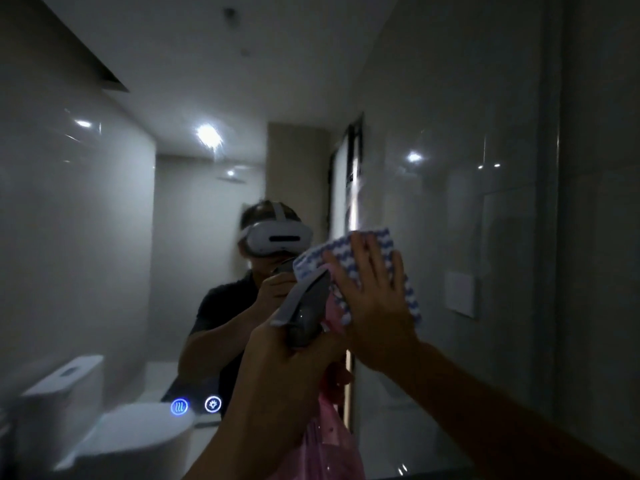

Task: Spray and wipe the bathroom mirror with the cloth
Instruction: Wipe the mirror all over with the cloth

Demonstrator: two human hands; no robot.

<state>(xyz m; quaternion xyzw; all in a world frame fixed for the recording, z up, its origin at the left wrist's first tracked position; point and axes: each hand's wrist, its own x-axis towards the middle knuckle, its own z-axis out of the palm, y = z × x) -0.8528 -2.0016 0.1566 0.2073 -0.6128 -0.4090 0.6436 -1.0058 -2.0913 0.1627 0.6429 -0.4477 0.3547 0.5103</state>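
Observation:
The bathroom mirror (138, 237) fills most of the view and reflects a person wearing a white headset. My right hand (375, 299) lies flat, fingers spread, pressing a blue-and-white patterned cloth (381, 244) against the glass at centre right. My left hand (287, 368) is closed around a pink spray bottle (329, 434) with a grey trigger head (306, 306), held upright just left of the cloth and close to the mirror.
Two lit touch buttons (195, 406) glow on the lower mirror. A white toilet (104, 420) shows in reflection at lower left. The mirror's right edge (557, 202) meets a grey wall. A white wall plate (460, 294) appears reflected at right.

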